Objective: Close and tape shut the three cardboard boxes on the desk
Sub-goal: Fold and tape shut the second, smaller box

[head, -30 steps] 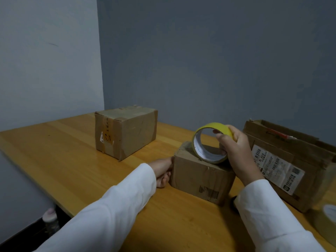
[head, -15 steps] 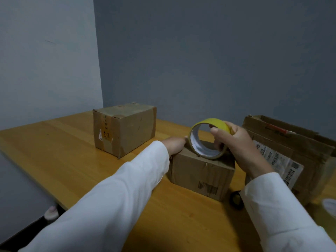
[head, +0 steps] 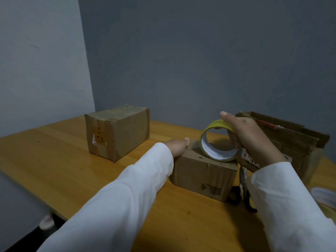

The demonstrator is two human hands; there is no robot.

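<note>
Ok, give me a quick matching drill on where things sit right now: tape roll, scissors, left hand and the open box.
Things:
1. yellow tape roll
2. scissors
3. left hand
4. large open box

Places:
A. far right of the desk
B. on the desk beside the small box
C. gripped in the right hand
D. on the small box's left top edge

Pairs: 1-C, 2-B, 3-D, 4-A
</note>
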